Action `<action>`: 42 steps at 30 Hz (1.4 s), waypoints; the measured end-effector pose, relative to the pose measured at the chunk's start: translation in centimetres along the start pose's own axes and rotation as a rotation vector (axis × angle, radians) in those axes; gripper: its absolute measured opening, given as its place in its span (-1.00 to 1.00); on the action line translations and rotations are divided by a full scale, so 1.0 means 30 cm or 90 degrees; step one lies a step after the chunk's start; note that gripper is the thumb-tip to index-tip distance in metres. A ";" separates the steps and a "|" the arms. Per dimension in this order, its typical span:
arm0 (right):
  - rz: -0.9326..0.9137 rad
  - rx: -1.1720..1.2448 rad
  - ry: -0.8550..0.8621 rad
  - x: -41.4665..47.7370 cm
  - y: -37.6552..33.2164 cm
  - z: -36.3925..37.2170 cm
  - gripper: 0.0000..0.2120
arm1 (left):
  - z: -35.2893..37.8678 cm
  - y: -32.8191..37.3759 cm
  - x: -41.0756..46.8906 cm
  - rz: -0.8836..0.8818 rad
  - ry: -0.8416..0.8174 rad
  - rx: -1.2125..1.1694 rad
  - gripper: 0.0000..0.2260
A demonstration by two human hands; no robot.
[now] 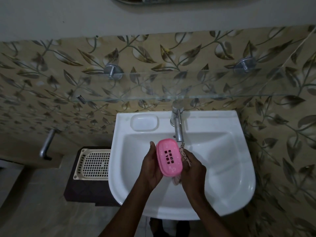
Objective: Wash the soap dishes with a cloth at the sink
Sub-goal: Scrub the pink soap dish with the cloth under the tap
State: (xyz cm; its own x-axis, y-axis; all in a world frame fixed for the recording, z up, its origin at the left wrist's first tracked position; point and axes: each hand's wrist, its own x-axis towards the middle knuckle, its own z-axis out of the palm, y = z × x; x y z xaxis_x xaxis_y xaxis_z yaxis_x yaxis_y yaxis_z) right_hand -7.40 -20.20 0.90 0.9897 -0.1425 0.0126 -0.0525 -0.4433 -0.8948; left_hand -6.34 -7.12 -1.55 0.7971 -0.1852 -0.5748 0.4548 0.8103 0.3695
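Held over the glossy white ceramic sink, just below the chrome tap: an oval pink plastic soap dish, smooth, pierced with small square holes. Gripped at its left edge by the curled left hand. Bunched tight in the right hand, against the dish's right side: a patterned cloth.

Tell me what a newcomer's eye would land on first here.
The bright pink soap dish stands out first, held by the left hand over the white sink, just below the tap. Next comes the right hand, gripping a patterned cloth against the dish's right side. Left of the sink, a cream perforated tray sits on a dark stand.
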 end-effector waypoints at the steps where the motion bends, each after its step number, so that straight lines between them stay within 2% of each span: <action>1: -0.020 -0.020 0.000 0.000 -0.002 -0.002 -0.79 | -0.001 -0.009 -0.002 0.007 -0.029 -0.006 -0.19; 3: -0.049 -0.044 -0.013 0.010 -0.006 -0.009 -0.80 | 0.000 -0.022 -0.001 0.021 -0.066 -0.017 -0.17; 5: -0.041 -0.038 -0.001 0.022 -0.001 -0.027 -0.78 | -0.010 -0.026 0.006 0.036 -0.069 -0.029 -0.33; 7: -0.009 -0.023 0.062 0.044 0.005 -0.059 -0.75 | -0.023 -0.018 0.012 0.048 -0.023 -0.003 -0.48; 9: -0.035 -0.020 0.096 0.063 -0.021 -0.088 -0.76 | -0.057 -0.018 0.026 0.028 0.016 0.033 -0.43; 11: -0.068 0.003 0.015 0.075 -0.043 -0.073 -0.78 | -0.042 -0.022 0.028 0.012 0.014 0.091 -0.39; 12: -0.055 0.007 -0.069 0.075 -0.065 -0.046 -0.79 | -0.031 -0.025 0.030 0.009 0.009 0.104 -0.40; 14: -0.073 -0.132 -0.164 0.056 -0.090 0.028 -0.83 | -0.004 -0.031 0.037 0.011 -0.003 0.080 -0.46; 15: -0.043 -0.176 -0.146 0.051 -0.081 0.065 -0.83 | 0.007 -0.034 0.041 0.014 0.000 0.066 -0.48; 17: 0.010 -0.169 -0.068 0.054 -0.081 0.081 -0.84 | 0.014 -0.035 0.051 0.008 -0.006 0.065 -0.47; 19: -0.019 -0.201 -0.054 0.073 -0.059 0.072 -0.91 | 0.020 -0.039 0.053 -0.013 -0.023 0.069 -0.44; 21: -0.039 -0.255 -0.077 0.081 -0.044 0.073 -0.95 | 0.010 -0.038 0.058 -0.026 -0.019 0.063 -0.45; 24: -0.086 -0.305 -0.155 0.056 -0.043 0.084 -0.77 | -0.015 -0.016 0.058 -0.020 0.018 0.043 -0.47; 27: -0.086 -0.244 -0.191 0.094 -0.053 0.058 -0.78 | -0.020 -0.012 0.056 -0.040 0.012 0.063 -0.44; 29: -0.115 -0.227 -0.152 0.122 -0.046 0.035 -0.77 | 0.002 -0.006 0.058 -0.055 0.011 0.088 -0.43; 31: -0.160 -0.186 -0.228 0.119 -0.048 0.024 -0.80 | 0.007 0.019 0.061 -0.054 0.015 0.095 -0.46; 33: -0.271 -0.237 -0.358 0.116 -0.046 0.018 -0.81 | -0.005 0.041 0.057 -0.073 0.016 0.104 -0.46; 34: -0.295 -0.250 -0.373 0.136 -0.044 0.013 -0.81 | -0.013 0.047 0.054 -0.088 0.017 0.119 -0.47; 37: -0.271 -0.225 -0.255 0.207 -0.045 0.004 -0.88 | 0.005 0.065 0.061 -0.109 0.008 0.138 -0.52; 39: -0.317 -0.265 -0.331 0.184 -0.059 0.019 -0.80 | 0.004 0.094 0.073 -0.109 0.023 0.146 -0.47; 42: -0.565 -0.253 -0.481 0.122 -0.032 -0.002 -0.68 | -0.031 0.128 0.075 -0.102 0.042 0.151 -0.42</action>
State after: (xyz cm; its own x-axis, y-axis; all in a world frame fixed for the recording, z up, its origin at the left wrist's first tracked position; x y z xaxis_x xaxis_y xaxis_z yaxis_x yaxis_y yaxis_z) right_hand -3.73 -20.35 1.83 0.5250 0.8346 0.1669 0.7711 -0.3834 -0.5084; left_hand -3.16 -3.91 -2.09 0.6836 -0.2573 -0.6830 0.6589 0.6200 0.4260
